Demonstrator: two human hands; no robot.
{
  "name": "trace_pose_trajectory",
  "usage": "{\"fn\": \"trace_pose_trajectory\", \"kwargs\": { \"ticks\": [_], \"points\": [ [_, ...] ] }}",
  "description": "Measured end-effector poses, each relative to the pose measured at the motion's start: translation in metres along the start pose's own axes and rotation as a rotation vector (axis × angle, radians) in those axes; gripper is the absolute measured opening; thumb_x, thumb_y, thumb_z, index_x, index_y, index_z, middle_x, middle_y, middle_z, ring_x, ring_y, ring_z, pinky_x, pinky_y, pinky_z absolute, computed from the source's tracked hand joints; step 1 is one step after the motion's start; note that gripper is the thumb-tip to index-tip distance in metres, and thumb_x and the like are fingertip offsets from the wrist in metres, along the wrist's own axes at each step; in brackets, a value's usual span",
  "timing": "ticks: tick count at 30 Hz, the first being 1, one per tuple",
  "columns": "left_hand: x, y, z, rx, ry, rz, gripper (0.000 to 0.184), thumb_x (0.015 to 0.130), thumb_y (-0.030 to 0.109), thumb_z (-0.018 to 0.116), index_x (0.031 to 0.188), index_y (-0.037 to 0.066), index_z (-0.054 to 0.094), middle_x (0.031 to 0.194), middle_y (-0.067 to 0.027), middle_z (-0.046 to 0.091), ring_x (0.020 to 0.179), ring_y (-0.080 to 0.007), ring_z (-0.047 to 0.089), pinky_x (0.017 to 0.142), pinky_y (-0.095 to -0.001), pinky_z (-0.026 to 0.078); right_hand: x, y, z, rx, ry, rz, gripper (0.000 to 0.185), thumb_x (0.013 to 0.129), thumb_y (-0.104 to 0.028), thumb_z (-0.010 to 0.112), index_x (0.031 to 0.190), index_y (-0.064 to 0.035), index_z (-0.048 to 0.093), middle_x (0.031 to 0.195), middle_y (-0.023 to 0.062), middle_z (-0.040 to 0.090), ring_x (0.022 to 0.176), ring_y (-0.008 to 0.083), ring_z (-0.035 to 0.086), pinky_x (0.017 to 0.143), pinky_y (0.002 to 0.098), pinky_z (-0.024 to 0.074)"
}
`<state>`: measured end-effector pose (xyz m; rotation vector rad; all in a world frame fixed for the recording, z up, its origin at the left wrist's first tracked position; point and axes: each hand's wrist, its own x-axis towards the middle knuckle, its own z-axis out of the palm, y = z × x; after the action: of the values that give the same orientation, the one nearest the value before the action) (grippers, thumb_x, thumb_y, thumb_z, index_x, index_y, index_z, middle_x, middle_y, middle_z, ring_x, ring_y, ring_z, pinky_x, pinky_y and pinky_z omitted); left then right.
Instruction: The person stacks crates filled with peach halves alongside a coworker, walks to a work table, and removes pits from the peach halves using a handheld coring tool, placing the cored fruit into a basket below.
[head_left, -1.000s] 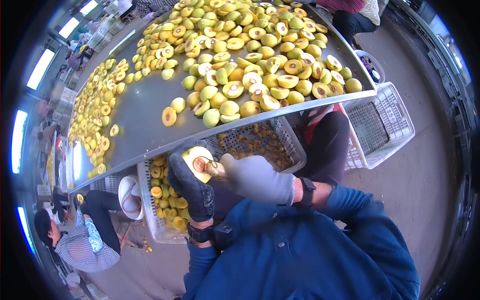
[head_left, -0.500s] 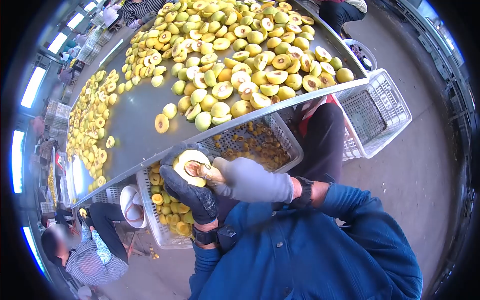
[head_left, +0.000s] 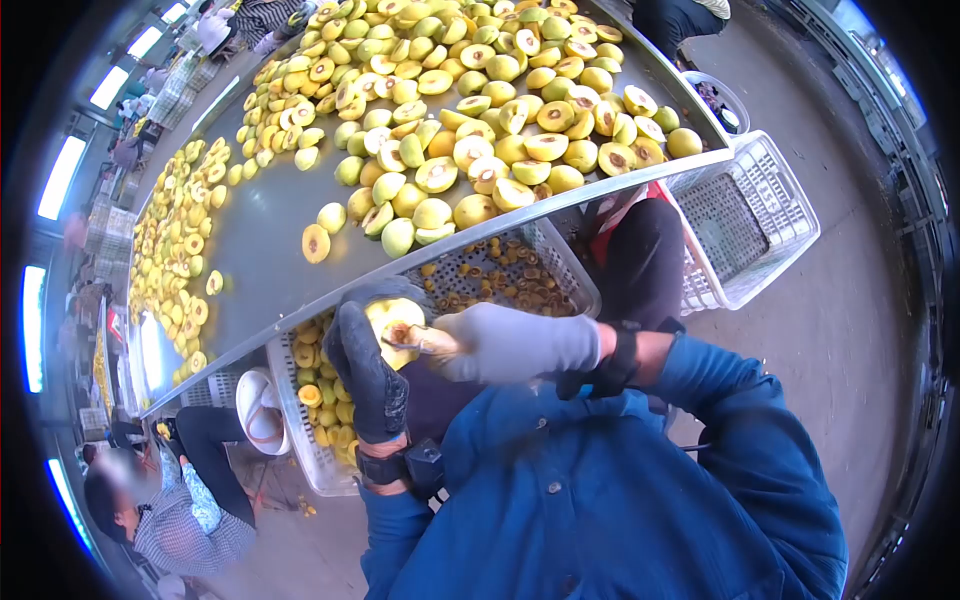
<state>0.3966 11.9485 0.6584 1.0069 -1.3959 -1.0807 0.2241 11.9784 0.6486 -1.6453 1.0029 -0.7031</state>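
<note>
Below the metal table's near edge, our left hand cupped a fruit half, fingers curled around it. Our right hand gripped a tool by its handle, tip at the fruit's brown centre; we could not confirm tip depth. We judged that a slick cut face or loose grip could cause a slip into the left glove. Under the table stood a scrap crate; beside its right corner, a white crate.
</note>
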Motion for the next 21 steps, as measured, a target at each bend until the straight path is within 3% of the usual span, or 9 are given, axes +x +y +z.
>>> {"fn": "trace_pose_trajectory", "kwargs": {
  "ticks": [4, 7, 9, 11, 12, 15, 16, 19, 21],
  "points": [
    [0.013, -0.009, -0.014, 0.201, -0.151, 0.14, 0.049, 0.103, 0.039, 0.036, 0.108, -0.002, 0.062, 0.098, -0.0103, 0.067, 0.09, -0.0191, 0.065, 0.082, -0.0329, 0.053, -0.006, -0.024, -0.012, 0.394, -0.13, 0.256, 0.032, 0.091, -0.03, 0.062, 0.101, 0.0003, 0.063, 0.068, -0.0007, 0.054, 0.062, 0.0062, 0.048, 0.055, 0.0265, 0.0405],
    [0.01, -0.02, 0.002, 0.002, 0.059, 0.056, 0.046, 0.102, 0.036, 0.037, 0.11, -0.003, 0.061, 0.101, -0.0113, 0.066, 0.091, -0.0201, 0.065, 0.084, -0.034, 0.053, -0.001, 0.001, 0.009, 0.505, -0.028, 0.211, 0.029, 0.091, -0.029, 0.062, 0.1, -0.0015, 0.063, 0.067, -0.0011, 0.054, 0.062, 0.005, 0.047, 0.054, 0.0249, 0.0393],
    [-0.002, -0.019, 0.012, 0.114, 0.218, 0.117, 0.048, 0.103, 0.037, 0.035, 0.112, -0.003, 0.06, 0.102, -0.0115, 0.066, 0.091, -0.0209, 0.065, 0.085, -0.0344, 0.053, -0.004, -0.011, 0.0, 0.563, -0.151, 0.394, 0.028, 0.091, -0.029, 0.063, 0.099, -0.0026, 0.063, 0.065, -0.0013, 0.054, 0.058, 0.0071, 0.05, 0.053, 0.0269, 0.0406],
    [-0.008, -0.027, 0.004, 0.133, 0.147, 0.193, 0.049, 0.103, 0.037, 0.035, 0.105, -0.003, 0.063, 0.099, -0.0121, 0.068, 0.088, -0.0217, 0.065, 0.083, -0.0348, 0.053, -0.004, -0.011, 0.0, 0.546, -0.26, 0.484, 0.028, 0.09, -0.028, 0.063, 0.099, -0.0018, 0.062, 0.065, -0.0013, 0.055, 0.057, 0.0105, 0.053, 0.052, 0.0303, 0.0427],
    [-0.007, -0.022, -0.004, 0.193, 0.079, 0.175, 0.048, 0.103, 0.037, 0.037, 0.102, -0.003, 0.064, 0.098, -0.0122, 0.069, 0.087, -0.0215, 0.065, 0.082, -0.0349, 0.053, -0.004, 0.01, 0.016, 0.406, -0.079, 0.137, 0.028, 0.09, -0.027, 0.064, 0.096, 0.0002, 0.06, 0.065, 0.0019, 0.057, 0.059, 0.0164, 0.058, 0.056, 0.0374, 0.0464],
    [0.002, -0.013, -0.011, 0.199, -0.065, 0.172, 0.048, 0.103, 0.039, 0.042, 0.095, -0.003, 0.066, 0.092, -0.0121, 0.07, 0.084, -0.0205, 0.066, 0.078, -0.0342, 0.052, 0.001, 0.006, 0.013, -0.099, -0.016, 0.115, 0.027, 0.09, -0.025, 0.064, 0.099, 0.0007, 0.061, 0.069, 0.0107, 0.062, 0.064, 0.0248, 0.062, 0.063, 0.0414, 0.0487],
    [0.005, -0.011, -0.013, 0.153, -0.108, 0.148, 0.049, 0.102, 0.039, 0.042, 0.095, -0.003, 0.066, 0.091, -0.012, 0.07, 0.083, -0.0204, 0.066, 0.078, -0.034, 0.052, 0.002, 0.012, 0.018, 0.0, 0.011, 0.08, 0.027, 0.089, -0.024, 0.064, 0.103, -0.0012, 0.063, 0.077, 0.0202, 0.064, 0.07, 0.0333, 0.064, 0.067, 0.0422, 0.049],
    [0.015, -0.001, -0.016, 0.171, -0.235, 0.161, 0.049, 0.102, 0.04, 0.043, 0.094, -0.002, 0.067, 0.09, -0.012, 0.07, 0.082, -0.0205, 0.066, 0.078, -0.0337, 0.053, 0.003, 0.023, 0.021, 0.223, -0.034, -0.013, 0.028, 0.089, -0.024, 0.064, 0.105, -0.001, 0.064, 0.077, 0.0201, 0.065, 0.068, 0.0324, 0.063, 0.066, 0.0421, 0.0486],
    [0.019, -0.002, -0.019, 0.196, -0.303, 0.153, 0.05, 0.103, 0.04, 0.041, 0.093, -0.002, 0.067, 0.091, -0.0122, 0.07, 0.082, -0.0209, 0.066, 0.078, -0.0341, 0.053, 0.005, 0.014, 0.011, 0.042, -0.019, 0.019, 0.029, 0.089, -0.024, 0.064, 0.103, 0.0012, 0.064, 0.073, 0.0155, 0.063, 0.066, 0.0254, 0.061, 0.065, 0.0404, 0.0481]
  ]
}}
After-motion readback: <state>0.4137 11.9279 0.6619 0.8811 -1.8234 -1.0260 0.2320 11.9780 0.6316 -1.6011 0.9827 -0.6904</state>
